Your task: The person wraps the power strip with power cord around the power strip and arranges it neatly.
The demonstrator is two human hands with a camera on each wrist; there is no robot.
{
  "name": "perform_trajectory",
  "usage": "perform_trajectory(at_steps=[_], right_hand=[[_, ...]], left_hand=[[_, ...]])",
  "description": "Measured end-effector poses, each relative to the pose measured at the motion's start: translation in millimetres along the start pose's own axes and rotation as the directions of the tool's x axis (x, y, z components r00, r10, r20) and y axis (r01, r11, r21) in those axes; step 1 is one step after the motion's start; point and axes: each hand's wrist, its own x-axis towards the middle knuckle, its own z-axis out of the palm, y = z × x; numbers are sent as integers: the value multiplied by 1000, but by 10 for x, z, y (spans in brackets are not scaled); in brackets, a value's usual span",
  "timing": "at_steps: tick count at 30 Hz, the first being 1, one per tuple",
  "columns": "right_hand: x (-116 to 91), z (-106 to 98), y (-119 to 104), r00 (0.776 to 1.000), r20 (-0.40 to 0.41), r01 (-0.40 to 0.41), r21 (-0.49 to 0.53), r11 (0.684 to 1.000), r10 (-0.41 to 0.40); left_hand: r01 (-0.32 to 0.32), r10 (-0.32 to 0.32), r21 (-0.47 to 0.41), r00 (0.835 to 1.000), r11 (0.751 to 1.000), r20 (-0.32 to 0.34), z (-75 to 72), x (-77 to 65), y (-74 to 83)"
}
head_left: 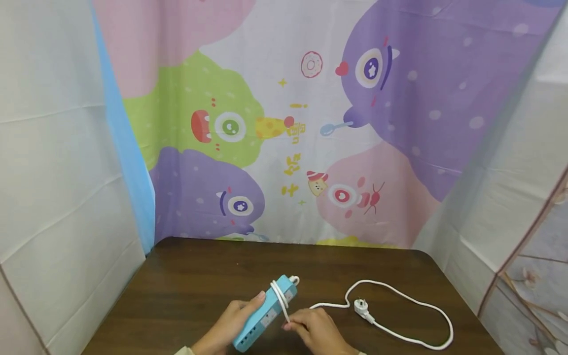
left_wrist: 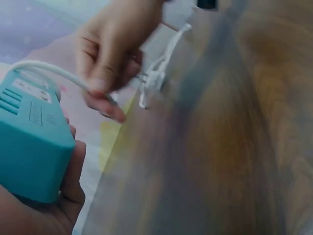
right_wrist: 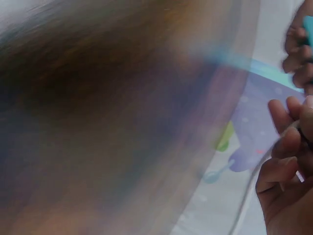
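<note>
A light blue power strip (head_left: 259, 315) with white sockets is gripped by my left hand (head_left: 232, 323), tilted above the table with its upper end away from me. The white cord (head_left: 280, 296) is looped around the strip near that upper end. My right hand (head_left: 317, 328) pinches the cord just right of the strip, and the stretch between strip and fingers looks taut. In the left wrist view the strip (left_wrist: 34, 132) lies in the left palm, its cord running to the right fingers. The right wrist view shows the cord (right_wrist: 249, 188) trailing from the right hand (right_wrist: 291, 181).
The rest of the cord (head_left: 450, 325) lies in a wide loop on the dark wooden table (head_left: 191, 271), to the right. Its white plug (head_left: 361, 306) rests inside that loop, prongs up. A cartoon-printed curtain (head_left: 284, 217) hangs behind the table, with pale curtains on both sides.
</note>
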Motion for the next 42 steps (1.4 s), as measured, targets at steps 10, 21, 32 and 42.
perform_trajectory(at_steps=[10,21,32,42], right_hand=[[-34,-52,79,997,80,0,-80,997,7],[-46,-26,104,983,106,152,-23,988,-149],[-38,-22,105,977,109,170,138,976,-185],[21,-87,48,961,223,179,-61,982,-162]], left_hand=[[-27,28,-9,975,1000,221,-50,-31,54],[-195,178,8,910,981,373,-148,-31,52],[-337,307,-20,829,941,467,-154,-29,23],[-449,385,-27,733,893,561,-168,-15,-4]])
